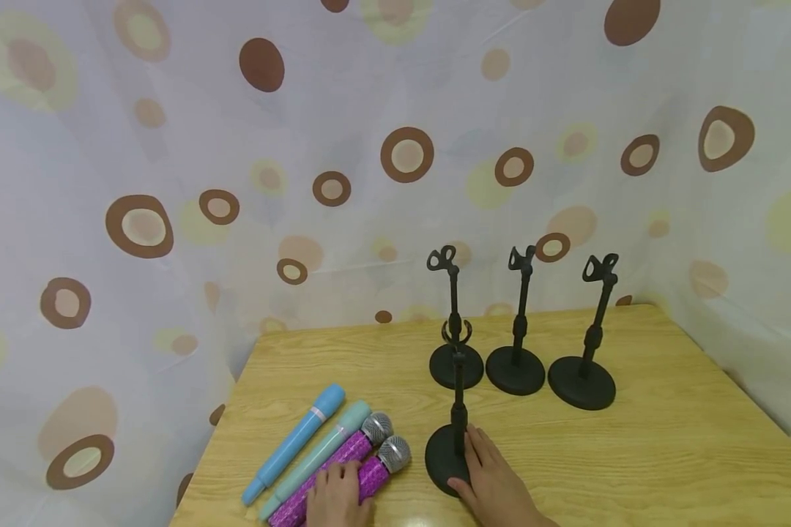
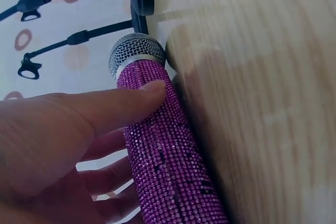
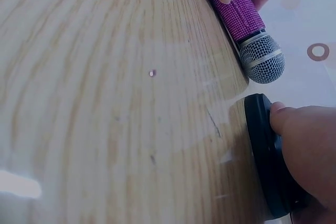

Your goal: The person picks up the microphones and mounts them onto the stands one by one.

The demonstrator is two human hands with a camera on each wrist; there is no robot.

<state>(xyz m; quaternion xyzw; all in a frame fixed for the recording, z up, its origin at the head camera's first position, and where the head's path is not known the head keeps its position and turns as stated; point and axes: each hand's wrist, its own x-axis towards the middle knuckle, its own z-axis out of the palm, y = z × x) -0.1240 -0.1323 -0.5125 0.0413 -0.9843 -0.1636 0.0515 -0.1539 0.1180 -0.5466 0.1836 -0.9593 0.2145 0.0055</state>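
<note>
A purple rhinestone-covered microphone (image 2: 163, 150) with a silver mesh head lies on the table, and my left hand (image 1: 335, 498) holds it, thumb across the top and fingers down its far side. Just right of its head stands a small black microphone stand (image 1: 459, 417) with a round base. My right hand (image 1: 497, 487) holds this base at its right side, the thumb (image 3: 278, 116) on the rim; some fingers are hidden in the right wrist view. Beside the held microphone lie a second purple microphone (image 1: 332, 461), a mint-green microphone (image 1: 323, 448) and a blue microphone (image 1: 294, 443).
Behind the near stand, a left stand (image 1: 453, 293), a middle stand (image 1: 519, 329) and a right stand (image 1: 593, 337) stand upright in a row, clips on top. They share the wooden table (image 1: 672, 439). A dotted curtain (image 1: 343, 110) hangs behind and at the sides.
</note>
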